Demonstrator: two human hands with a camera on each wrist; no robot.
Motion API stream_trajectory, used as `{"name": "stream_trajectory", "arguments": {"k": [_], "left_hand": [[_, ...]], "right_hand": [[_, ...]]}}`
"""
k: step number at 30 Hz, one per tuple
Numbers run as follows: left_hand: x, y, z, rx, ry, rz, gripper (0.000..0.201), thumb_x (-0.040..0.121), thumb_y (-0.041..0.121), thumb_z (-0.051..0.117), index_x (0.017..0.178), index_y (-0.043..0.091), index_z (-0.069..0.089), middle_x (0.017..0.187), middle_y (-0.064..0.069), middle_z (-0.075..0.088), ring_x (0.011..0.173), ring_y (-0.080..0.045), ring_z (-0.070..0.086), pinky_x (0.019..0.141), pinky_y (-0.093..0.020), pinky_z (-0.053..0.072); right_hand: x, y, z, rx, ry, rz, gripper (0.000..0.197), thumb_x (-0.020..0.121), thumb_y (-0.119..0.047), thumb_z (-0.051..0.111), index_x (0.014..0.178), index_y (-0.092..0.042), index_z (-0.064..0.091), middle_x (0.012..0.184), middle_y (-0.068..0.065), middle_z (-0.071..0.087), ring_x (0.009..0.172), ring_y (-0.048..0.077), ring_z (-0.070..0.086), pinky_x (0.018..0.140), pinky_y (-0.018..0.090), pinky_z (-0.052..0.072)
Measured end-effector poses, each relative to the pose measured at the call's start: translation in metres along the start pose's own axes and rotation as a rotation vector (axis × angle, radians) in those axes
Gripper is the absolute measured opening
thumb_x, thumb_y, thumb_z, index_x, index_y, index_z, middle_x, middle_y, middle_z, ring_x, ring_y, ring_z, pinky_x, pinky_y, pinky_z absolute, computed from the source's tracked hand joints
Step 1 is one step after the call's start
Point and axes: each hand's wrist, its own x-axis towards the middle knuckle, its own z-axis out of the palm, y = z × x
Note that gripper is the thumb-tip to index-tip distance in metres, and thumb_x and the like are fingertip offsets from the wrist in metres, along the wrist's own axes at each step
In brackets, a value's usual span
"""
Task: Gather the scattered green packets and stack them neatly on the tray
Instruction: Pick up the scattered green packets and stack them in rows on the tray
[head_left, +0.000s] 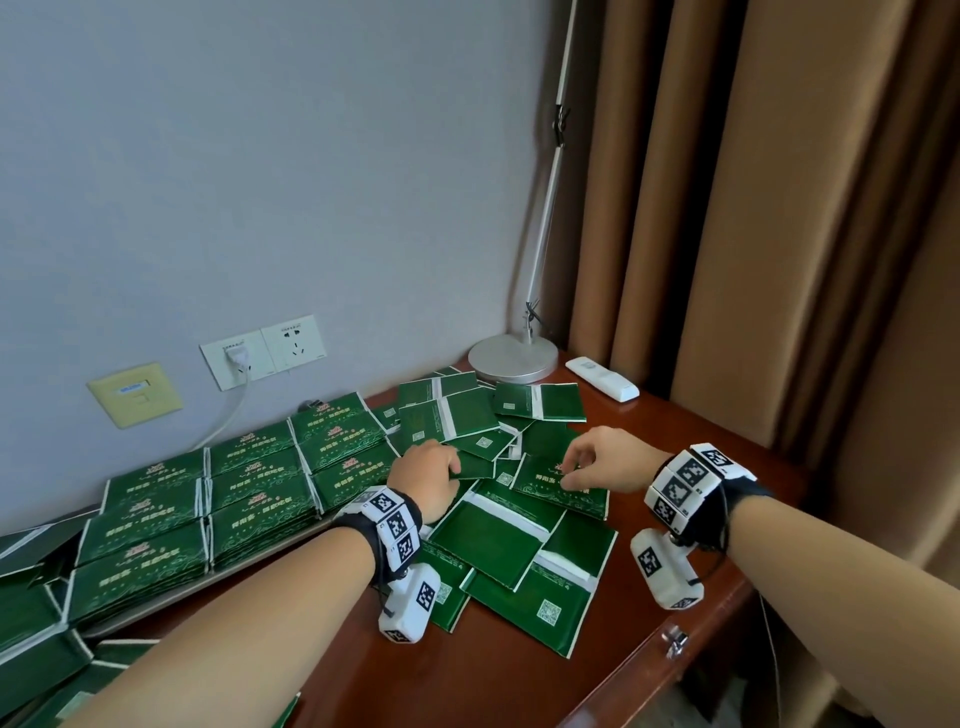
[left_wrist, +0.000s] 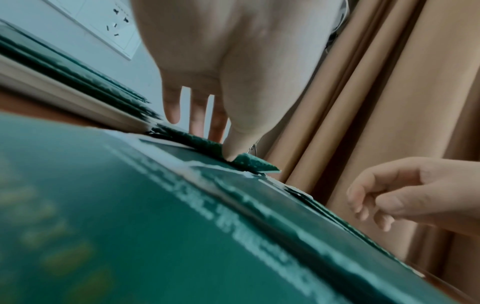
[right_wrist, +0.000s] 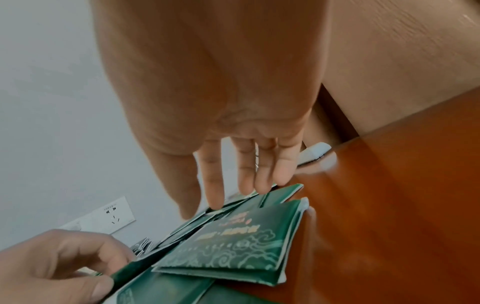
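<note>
Working over a loose pile of green packets (head_left: 498, 525) scattered on the reddish-brown counter (head_left: 519, 691), right of the tray (head_left: 218, 574). Tray sitting at counter's left along the wall, carrying neat rows of stacked packets (head_left: 249, 499), printed faces up. More packets lying off the tray at near left edge (head_left: 31, 623).

Left hand (head_left: 426, 480) reaching into the middle of the pile, fingers curled down. In left wrist view, thumb (left_wrist: 241, 135) pressing onto the edge of a small packet (left_wrist: 249, 162), other fingers (left_wrist: 172, 107) extending down behind it; looking like pinching that packet, though the far side of the grip staying hidden. Right wrist view showing the same hand (right_wrist: 67, 263) curling round a packet edge.

Right hand (head_left: 608, 465) hovering just above a face-up printed packet (head_left: 561, 488) at the pile's right side, thumb and forefinger bent toward each other, close to the packet's top. In right wrist view, fingers (right_wrist: 262, 174) hanging nearly straight, tips near the far edge of the printed packet (right_wrist: 233, 253); holding nothing visible. Cannot tell whether fingertips touching.

Many packets in pile lying back side up, showing white seams and QR squares.

Behind the pile: lamp base (head_left: 513, 353) standing at counter's back corner, white remote (head_left: 602, 378) lying just right of it. Wall sockets (head_left: 265, 348) above the tray, plug inserted. Brown curtain (head_left: 779, 208) hanging at right.
</note>
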Motion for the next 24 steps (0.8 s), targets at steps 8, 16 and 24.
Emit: {"name": "stream_trajectory", "arguments": {"k": [8,16,24], "left_hand": [[-0.008,0.004,-0.015,-0.011,-0.016,-0.010,0.016,0.095,0.015,0.054,0.089,0.019,0.068,0.098,0.005,0.062,0.085,-0.019,0.060,0.091,-0.044,0.051],[-0.026,0.008,-0.047,-0.123,-0.110,0.018,0.016,0.100,0.018,0.048,0.103,0.015,0.063,0.099,-0.004,0.069,0.084,-0.024,0.066,0.080,-0.036,0.054],[-0.025,0.014,-0.057,-0.331,-0.162,-0.056,0.016,0.099,0.017,0.050,0.107,0.014,0.063,0.103,-0.006,0.068,0.073,-0.017,0.058,0.070,-0.031,0.052]], "right_hand": [[0.002,0.008,0.010,-0.103,0.065,0.042,0.043,0.084,-0.037,0.070,0.124,-0.023,0.060,0.120,-0.001,0.057,0.109,0.015,0.056,0.089,0.026,0.048],[0.010,-0.003,0.017,-0.131,0.049,0.065,0.050,0.086,-0.036,0.069,0.131,-0.022,0.055,0.126,-0.001,0.058,0.109,0.014,0.056,0.085,0.023,0.047],[0.003,-0.001,0.015,-0.137,0.041,0.120,0.052,0.083,-0.035,0.072,0.131,-0.023,0.054,0.127,-0.002,0.057,0.110,0.015,0.057,0.081,0.022,0.047]]}}
